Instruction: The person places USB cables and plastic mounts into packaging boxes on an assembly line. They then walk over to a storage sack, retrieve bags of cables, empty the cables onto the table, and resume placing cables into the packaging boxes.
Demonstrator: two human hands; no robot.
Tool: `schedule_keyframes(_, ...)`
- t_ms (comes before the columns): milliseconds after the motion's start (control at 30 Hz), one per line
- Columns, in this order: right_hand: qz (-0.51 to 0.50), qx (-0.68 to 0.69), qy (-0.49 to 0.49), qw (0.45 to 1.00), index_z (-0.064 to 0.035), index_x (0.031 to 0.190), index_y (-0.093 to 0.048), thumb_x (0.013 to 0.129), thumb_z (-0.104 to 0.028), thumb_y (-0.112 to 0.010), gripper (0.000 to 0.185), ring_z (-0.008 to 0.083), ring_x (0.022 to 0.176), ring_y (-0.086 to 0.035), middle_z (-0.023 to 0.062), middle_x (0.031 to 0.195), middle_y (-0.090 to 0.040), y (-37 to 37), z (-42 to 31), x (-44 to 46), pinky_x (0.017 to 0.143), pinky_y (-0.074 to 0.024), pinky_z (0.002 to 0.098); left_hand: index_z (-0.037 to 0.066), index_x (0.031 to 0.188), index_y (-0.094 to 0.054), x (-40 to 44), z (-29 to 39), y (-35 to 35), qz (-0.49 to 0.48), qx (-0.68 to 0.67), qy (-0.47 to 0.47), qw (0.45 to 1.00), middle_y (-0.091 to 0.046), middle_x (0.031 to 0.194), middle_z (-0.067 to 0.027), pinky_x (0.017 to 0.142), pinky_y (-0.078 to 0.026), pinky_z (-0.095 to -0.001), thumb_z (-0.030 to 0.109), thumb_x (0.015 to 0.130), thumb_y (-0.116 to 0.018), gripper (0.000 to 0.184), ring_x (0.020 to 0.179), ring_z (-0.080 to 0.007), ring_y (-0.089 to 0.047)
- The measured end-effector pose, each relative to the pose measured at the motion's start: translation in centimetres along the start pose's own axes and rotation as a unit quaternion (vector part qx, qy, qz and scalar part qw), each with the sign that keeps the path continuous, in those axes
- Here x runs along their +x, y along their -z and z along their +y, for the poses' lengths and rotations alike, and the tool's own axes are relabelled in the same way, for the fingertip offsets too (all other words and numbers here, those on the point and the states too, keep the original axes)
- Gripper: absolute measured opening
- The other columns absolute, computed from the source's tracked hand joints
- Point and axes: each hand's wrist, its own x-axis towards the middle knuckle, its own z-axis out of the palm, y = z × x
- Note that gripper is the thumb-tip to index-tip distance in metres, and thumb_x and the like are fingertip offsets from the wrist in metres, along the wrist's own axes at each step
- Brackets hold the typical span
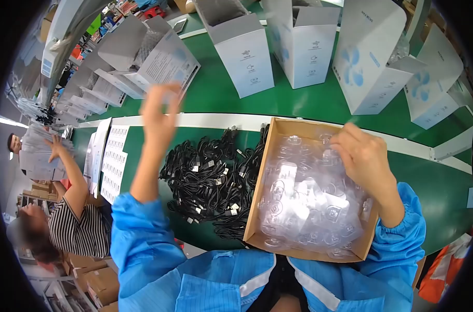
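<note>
My right hand is over the upper right of a shallow cardboard box, its fingers closed and bent down at the clear plastic pieces. The fingertips hide whatever they pinch. These pieces are flat, shiny and ring-marked, and they fill the box in a loose heap. My left hand is raised in front of an open white carton, smeared by motion, so its grip is unclear. Black coiled cables with white tags lie in a pile between my left forearm and the box.
Open white printed cartons stand along the back of the green table, behind a white rail. Label sheets lie at the left. A co-worker in a striped shirt reaches toward stacked cartons at the far left.
</note>
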Motion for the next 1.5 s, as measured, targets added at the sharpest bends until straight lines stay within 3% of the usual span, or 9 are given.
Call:
schedule_keyframes(100,0.055,0.049,-0.008,0.997,-0.0035,0.080,-0.061,0.074,-0.005,-0.067,0.009,0.0198,0.057,-0.055,0.0062,0.079,-0.059,0.1,-0.7,0.2,0.050,-0.0421,0.0304,0.004,0.089,-0.066,-3.3,5.1,-1.8,-0.273,-0.004,0.055,0.960,-0.064,0.081,-0.0102,0.076,-0.046,-0.0352,0.015,0.076,-0.069,0.017,0.079,-0.0294,-0.060)
schedule_keyframes(233,0.074,0.151,-0.080,0.982,-0.0026,0.078,-0.060,0.078,-0.004,-0.066,0.006,0.0108,0.051,-0.047,0.0037,0.072,-0.057,0.3,-1.8,0.7,0.046,-0.0352,0.0252,0.000,0.091,-0.066,-4.3,6.3,-2.1,-0.321,0.019,0.081,0.944,-0.066,0.084,-0.0130,0.072,-0.047,-0.0335,0.015,0.076,-0.070,0.022,0.079,-0.0248,-0.063)
schedule_keyframes(500,0.027,0.364,-0.095,0.926,-0.0014,0.083,-0.064,0.081,-0.007,-0.066,0.006,0.0035,0.047,-0.041,-0.0006,0.061,-0.057,0.0,-0.4,0.3,0.043,-0.0295,0.0207,0.001,0.093,-0.067,-2.3,9.5,-0.3,-0.210,-0.126,0.368,0.897,-0.067,0.087,-0.0112,0.063,-0.047,-0.0252,0.014,0.081,-0.068,0.018,0.075,-0.0155,-0.065)
schedule_keyframes(567,-0.014,0.466,-0.166,0.869,-0.0009,0.084,-0.063,0.084,-0.008,-0.064,0.007,0.0033,0.047,-0.043,0.0015,0.064,-0.060,0.7,-1.0,0.5,0.044,-0.0307,0.0190,0.000,0.095,-0.066,-1.7,10.5,-0.5,-0.198,-0.224,0.355,0.886,-0.066,0.088,-0.0105,0.064,-0.047,-0.0245,0.013,0.083,-0.067,0.018,0.077,-0.0144,-0.064)
schedule_keyframes(767,-0.077,0.546,-0.235,0.801,0.0010,0.086,-0.060,0.088,-0.010,-0.060,0.011,0.0044,0.049,-0.049,0.0076,0.072,-0.063,2.1,-2.3,1.4,0.045,-0.0353,0.0171,-0.002,0.114,-0.058,-1.0,13.9,-3.9,-0.198,-0.507,0.312,0.779,-0.065,0.092,-0.0091,0.068,-0.048,-0.0233,0.012,0.090,-0.058,0.027,0.082,-0.0147,-0.063)
schedule_keyframes(867,-0.031,0.592,-0.230,0.772,0.0024,0.087,-0.058,0.087,-0.007,-0.061,0.010,0.0070,0.051,-0.053,0.0099,0.074,-0.064,1.1,-3.1,1.4,0.046,-0.0401,0.0188,-0.001,0.123,-0.052,-2.1,14.3,-5.2,-0.246,-0.605,0.383,0.653,-0.064,0.098,-0.0098,0.073,-0.048,-0.0242,0.015,0.094,-0.051,0.033,0.086,-0.0149,-0.063)
schedule_keyframes(1100,0.026,0.450,-0.209,0.868,0.0021,0.085,-0.059,0.083,-0.003,-0.063,0.007,0.0086,0.058,-0.059,0.0055,0.072,-0.063,-0.2,-4.9,1.1,0.051,-0.0478,0.0207,-0.002,0.126,-0.049,-3.7,14.8,-5.3,-0.296,-0.612,0.230,0.696,-0.057,0.119,-0.0161,0.091,-0.047,-0.0334,0.021,0.094,-0.052,0.039,0.107,-0.0217,-0.057)
schedule_keyframes(1400,0.017,0.424,-0.168,0.890,0.0028,0.091,-0.060,0.083,0.000,-0.061,0.009,0.0099,0.059,-0.060,0.0067,0.074,-0.064,-0.5,-5.9,1.6,0.052,-0.0476,0.0208,-0.004,0.121,-0.051,-3.4,14.5,-4.3,-0.312,-0.529,0.252,0.748,-0.061,0.112,-0.0140,0.090,-0.047,-0.0312,0.006,0.084,-0.065,0.041,0.107,-0.0187,-0.056)
schedule_keyframes(1500,0.078,0.448,-0.195,0.869,0.0027,0.093,-0.060,0.084,0.000,-0.060,0.010,0.0102,0.060,-0.060,0.0069,0.074,-0.064,-0.8,-6.0,1.8,0.052,-0.0475,0.0210,-0.004,0.117,-0.054,-3.4,13.0,-3.1,-0.143,-0.520,0.290,0.791,-0.062,0.105,-0.0122,0.087,-0.048,-0.0324,0.010,0.086,-0.063,0.035,0.101,-0.0185,-0.059)
